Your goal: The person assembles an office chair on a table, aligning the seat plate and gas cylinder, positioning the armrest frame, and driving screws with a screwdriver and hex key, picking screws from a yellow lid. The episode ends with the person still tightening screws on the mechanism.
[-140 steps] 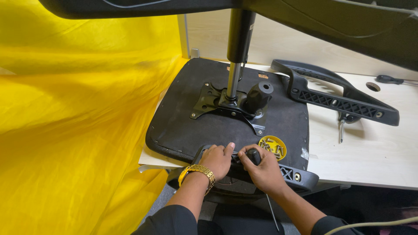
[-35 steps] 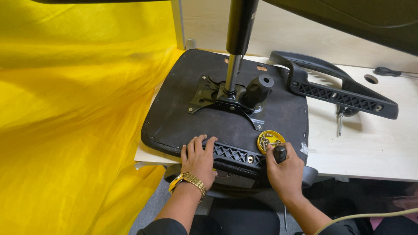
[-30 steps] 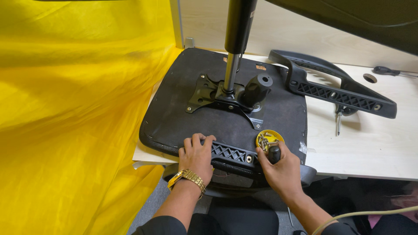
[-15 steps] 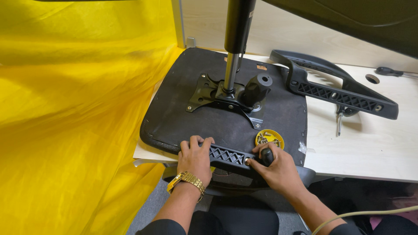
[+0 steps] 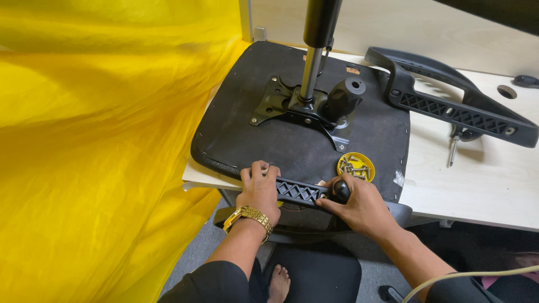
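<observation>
Black ribbed armrest (image 5: 297,192) lies on upturned seat (image 5: 292,143); left hand (image 5: 259,193) presses it.

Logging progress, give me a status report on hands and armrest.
Left hand pressing armrest bracket onto seat underside. Right hand gripping black tool handle at bracket. Yellow screw dish close beside.
</observation>
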